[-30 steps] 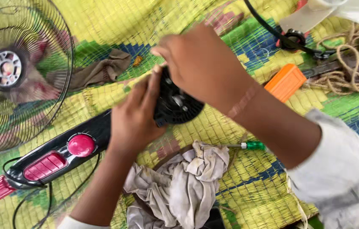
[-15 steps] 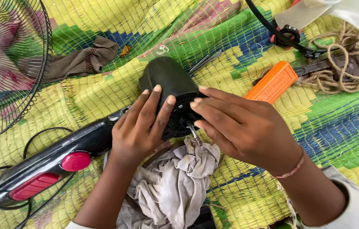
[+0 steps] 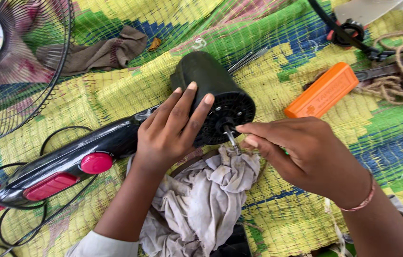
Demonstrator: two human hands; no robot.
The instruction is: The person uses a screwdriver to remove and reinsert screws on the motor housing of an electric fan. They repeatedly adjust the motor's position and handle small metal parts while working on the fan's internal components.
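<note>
Fan grille (image 3: 1, 62) sits at the mat's (image 3: 116, 90) top left corner. Left hand (image 3: 166, 131) is wrapped around the black fan motor housing (image 3: 211, 90) mid-mat, fingers spread over it. Right hand (image 3: 306, 152) pinches the metal shaft (image 3: 232, 139), grey rag (image 3: 201, 200) just below. Orange box (image 3: 323, 90) near the right edge.
</note>
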